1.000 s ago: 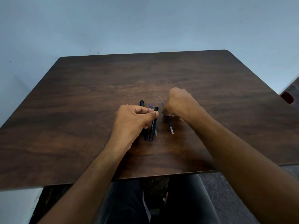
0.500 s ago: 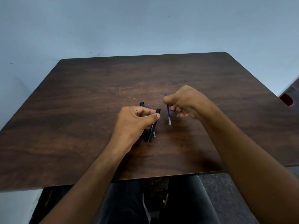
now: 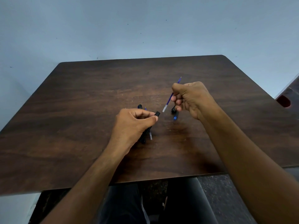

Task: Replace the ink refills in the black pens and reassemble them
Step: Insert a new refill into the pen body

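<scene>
My left hand [image 3: 134, 125] pinches a black pen barrel [image 3: 157, 113] between thumb and forefinger. Its open end pokes out past my fingertips, pointing up and to the right; the rest runs down under my palm toward the table [image 3: 80, 110]. My right hand [image 3: 191, 97] is curled closed around a blue refill [image 3: 169, 98], held in the air. The refill slants: its writing tip points away from me and to the right, and its clear tail end points down-left, straight toward the barrel's mouth. Tail and mouth are near but apart, almost on one line. I judge the next move is to slide the refill down along that line into the barrel, the right hand travelling and the left holding steady. Below my right fingers a short black piece [image 3: 173, 109] and a small blue piece [image 3: 175, 117] show; whether they lie on the table I cannot tell. Other pen parts [image 3: 140, 106] lie behind my left hand.
</scene>
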